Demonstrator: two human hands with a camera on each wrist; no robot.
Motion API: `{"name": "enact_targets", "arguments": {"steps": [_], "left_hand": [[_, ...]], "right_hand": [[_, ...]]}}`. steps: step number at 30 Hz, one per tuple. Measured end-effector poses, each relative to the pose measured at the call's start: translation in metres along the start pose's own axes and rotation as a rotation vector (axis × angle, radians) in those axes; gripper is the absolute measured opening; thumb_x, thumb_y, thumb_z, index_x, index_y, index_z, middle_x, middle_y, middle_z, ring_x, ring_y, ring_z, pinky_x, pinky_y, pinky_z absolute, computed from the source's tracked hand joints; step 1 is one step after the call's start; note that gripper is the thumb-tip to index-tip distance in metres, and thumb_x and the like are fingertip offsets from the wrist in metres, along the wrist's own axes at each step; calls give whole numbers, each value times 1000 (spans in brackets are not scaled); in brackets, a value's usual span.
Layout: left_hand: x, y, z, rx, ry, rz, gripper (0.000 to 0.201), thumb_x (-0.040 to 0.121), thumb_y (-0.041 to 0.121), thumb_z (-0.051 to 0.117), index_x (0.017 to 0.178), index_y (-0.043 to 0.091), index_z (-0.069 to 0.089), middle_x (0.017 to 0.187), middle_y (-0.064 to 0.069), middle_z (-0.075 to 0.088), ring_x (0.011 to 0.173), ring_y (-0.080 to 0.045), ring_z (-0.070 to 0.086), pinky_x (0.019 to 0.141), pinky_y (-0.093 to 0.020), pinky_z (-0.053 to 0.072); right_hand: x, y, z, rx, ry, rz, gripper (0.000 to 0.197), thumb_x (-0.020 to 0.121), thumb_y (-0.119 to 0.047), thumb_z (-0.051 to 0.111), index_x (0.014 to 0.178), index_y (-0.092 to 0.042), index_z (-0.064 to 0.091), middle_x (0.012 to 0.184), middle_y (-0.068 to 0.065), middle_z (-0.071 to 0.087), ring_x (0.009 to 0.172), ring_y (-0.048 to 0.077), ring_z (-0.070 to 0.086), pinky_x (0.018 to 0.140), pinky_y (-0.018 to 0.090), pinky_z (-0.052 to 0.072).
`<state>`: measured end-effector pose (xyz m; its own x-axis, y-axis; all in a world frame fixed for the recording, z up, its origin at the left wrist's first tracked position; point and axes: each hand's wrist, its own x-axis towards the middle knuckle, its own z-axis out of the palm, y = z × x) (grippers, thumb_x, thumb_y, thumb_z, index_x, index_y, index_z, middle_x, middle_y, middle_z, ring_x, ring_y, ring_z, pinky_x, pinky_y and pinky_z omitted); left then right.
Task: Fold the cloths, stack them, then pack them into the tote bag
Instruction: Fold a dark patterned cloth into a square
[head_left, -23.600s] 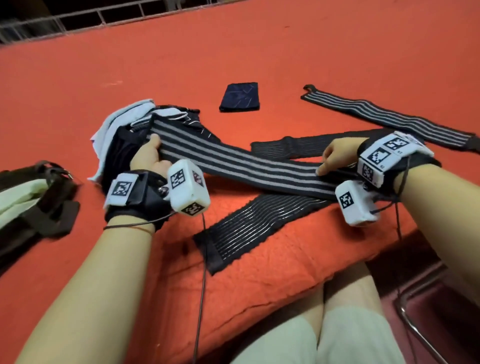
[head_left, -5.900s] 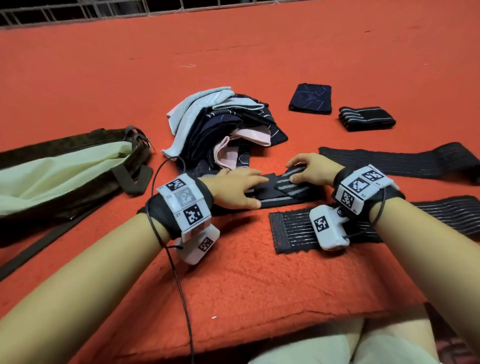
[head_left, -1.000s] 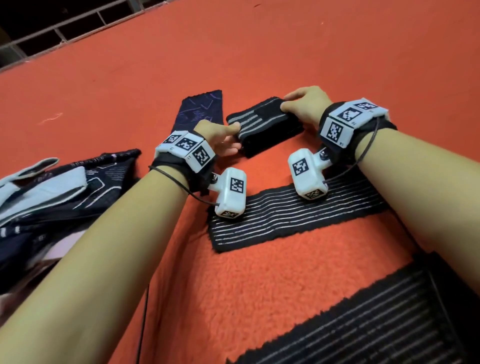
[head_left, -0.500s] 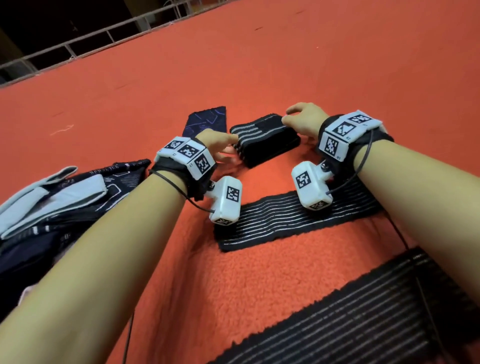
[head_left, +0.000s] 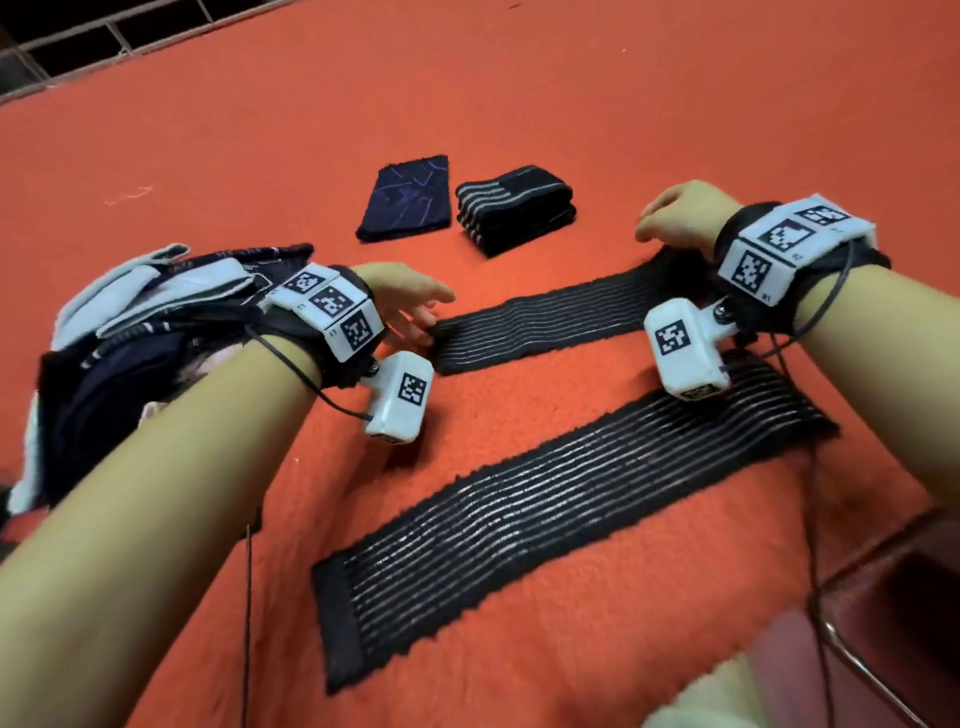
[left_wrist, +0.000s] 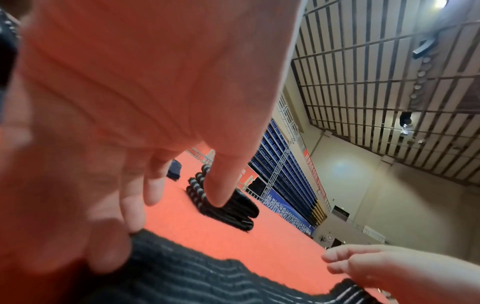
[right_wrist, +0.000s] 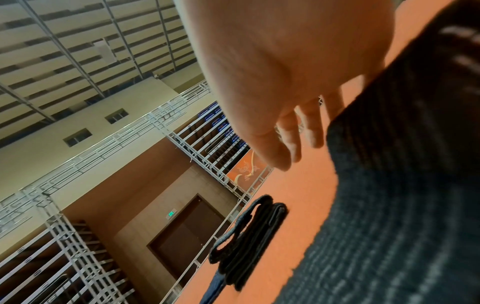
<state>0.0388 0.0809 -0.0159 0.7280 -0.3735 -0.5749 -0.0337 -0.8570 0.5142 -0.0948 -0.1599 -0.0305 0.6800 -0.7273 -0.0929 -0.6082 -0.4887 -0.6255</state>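
Fingers (head_left: 415, 317) of the left hand (head_left: 400, 296) lie fairly straight and slightly spread, their tips touching the left end of the middle striped band (head_left: 550, 322); whether they pinch it cannot be told. At the band's other end the right hand (head_left: 680, 213) hovers with loosely bent fingers, and whether they grip the cloth is hidden. Both wrists carry white blocks printed with black square codes; the small print on them is too blurred to read. Nearest lies a long black knitted band (head_left: 561, 504) with thin pale stripes, flat on the fuzzy orange surface (head_left: 519, 88). To the left sits a loose heap of dark and pale cloths (head_left: 135, 332). Farther off, a folded navy cloth (head_left: 405, 200) with faint blue lines lies just beside a thick folded striped stack (head_left: 514, 210). The tote bag is out of view.
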Motion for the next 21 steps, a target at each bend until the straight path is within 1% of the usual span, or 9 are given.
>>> {"name": "enact_targets", "arguments": {"steps": [2, 4, 7, 9, 12, 14, 17, 19, 21], "left_hand": [[-3, -3, 7, -38, -24, -16, 25, 94, 36, 51, 92, 11, 47, 85, -1, 55, 68, -18, 57, 77, -33, 43], [-6, -1, 15, -69, -42, -41, 27, 96, 39, 47, 98, 12, 44, 87, 0, 52, 70, -15, 53, 71, -29, 42], [-6, 2, 24, -67, -46, -49, 24, 96, 38, 47, 99, 14, 44, 85, 2, 50, 67, -12, 48, 64, -26, 40], [-6, 4, 27, -54, -58, -58, 20, 94, 37, 50, 91, 18, 49, 85, 5, 52, 65, -10, 45, 62, -24, 38], [-1, 5, 32, -31, 2, -40, 16, 93, 29, 56, 83, 17, 53, 88, 5, 57, 63, -9, 42, 59, -21, 43], [2, 3, 36, -35, 98, -6, 21, 89, 28, 62, 95, 8, 59, 98, -4, 58, 75, -15, 52, 73, -28, 50], [5, -1, 37, 148, 214, 40, 51, 82, 35, 68, 115, -3, 59, 114, -19, 62, 105, -34, 60, 90, -39, 49], [5, -1, 37, 71, 173, 31, 47, 81, 31, 71, 112, -3, 59, 104, -20, 62, 95, -33, 62, 86, -39, 51], [0, -1, 39, 12, 43, -9, 38, 81, 25, 71, 106, -2, 60, 94, -19, 62, 80, -31, 60, 72, -39, 50]], "right_hand": [[-9, 10, -2, -43, 35, 58, 30, 78, -24, 67, 103, -8, 68, 111, 13, 66, 102, 27, 60, 89, 33, 47], [-15, 18, -4, -33, 60, 122, 35, 79, -24, 66, 108, -5, 63, 118, 16, 62, 105, 28, 58, 85, 32, 46], [-23, 31, -3, 90, 116, 183, 59, 82, -22, 66, 134, -7, 42, 134, 19, 49, 120, 30, 49, 92, 32, 41], [-28, 38, -2, 142, 126, 169, 66, 84, -20, 64, 142, -12, 33, 137, 16, 47, 124, 30, 47, 94, 30, 39], [-36, 44, -1, 114, 72, 136, 59, 84, -16, 64, 139, -13, 42, 134, 13, 52, 121, 27, 50, 93, 28, 40], [-40, 42, -1, 130, 42, 113, 49, 83, -9, 64, 130, -12, 51, 127, 13, 58, 115, 27, 55, 90, 29, 42], [-43, 37, 0, 198, 41, 89, 46, 82, -4, 61, 127, -14, 55, 123, 13, 61, 104, 25, 59, 89, 30, 45], [-45, 31, 1, 287, 43, 60, 47, 82, -3, 59, 127, -18, 55, 118, 11, 62, 96, 23, 58, 84, 30, 47], [-49, 24, 2, 334, 17, 16, 48, 82, -2, 56, 127, -20, 55, 107, 7, 60, 93, 21, 57, 74, 26, 47]]}}
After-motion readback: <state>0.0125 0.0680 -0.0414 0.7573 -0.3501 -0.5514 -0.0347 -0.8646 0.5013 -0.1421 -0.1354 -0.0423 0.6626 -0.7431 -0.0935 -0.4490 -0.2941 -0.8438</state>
